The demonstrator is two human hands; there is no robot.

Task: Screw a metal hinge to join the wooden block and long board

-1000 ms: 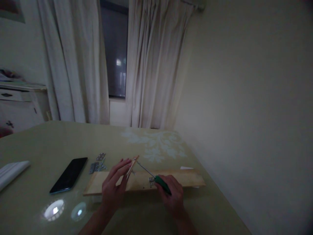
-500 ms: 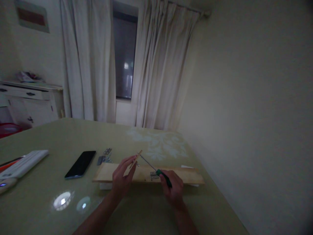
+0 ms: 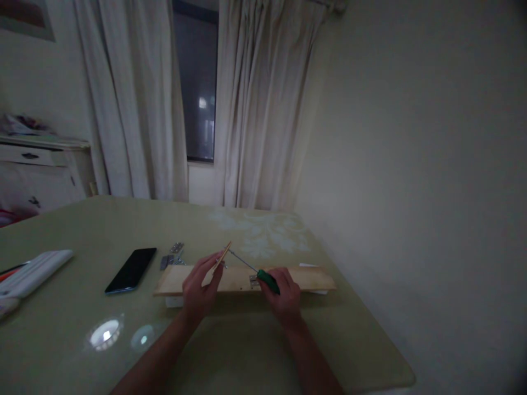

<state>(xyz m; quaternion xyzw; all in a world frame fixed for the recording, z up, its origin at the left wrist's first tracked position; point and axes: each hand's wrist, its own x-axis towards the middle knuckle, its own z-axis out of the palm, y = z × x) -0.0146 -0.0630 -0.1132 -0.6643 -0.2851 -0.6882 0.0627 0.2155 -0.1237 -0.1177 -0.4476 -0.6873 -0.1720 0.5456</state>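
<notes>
My left hand (image 3: 200, 286) is closed on a thin wooden piece (image 3: 223, 257), which is tilted and seen nearly edge-on. A small bit of metal shows beside it near my fingertips, too small to name. In my closed right hand (image 3: 285, 299) is a screwdriver with a green handle (image 3: 268, 281). Its thin shaft slants up to the left, and the tip is at or close to the wooden piece; contact cannot be made out. Both hands are over a long pale wooden board (image 3: 315, 278). A metal hinge (image 3: 254, 281) lies on the board, left of my right hand.
Left of the board are loose metal hinges (image 3: 176, 247) and a grey metal part (image 3: 166, 263). A black phone (image 3: 132, 271) lies farther left, then a long white case (image 3: 41, 272). The table (image 3: 255, 351) meets a wall (image 3: 411, 192) on the right.
The whole view has shifted, so the table things appear slightly higher and farther left. Both hands keep their holds on the wooden piece and the screwdriver.
</notes>
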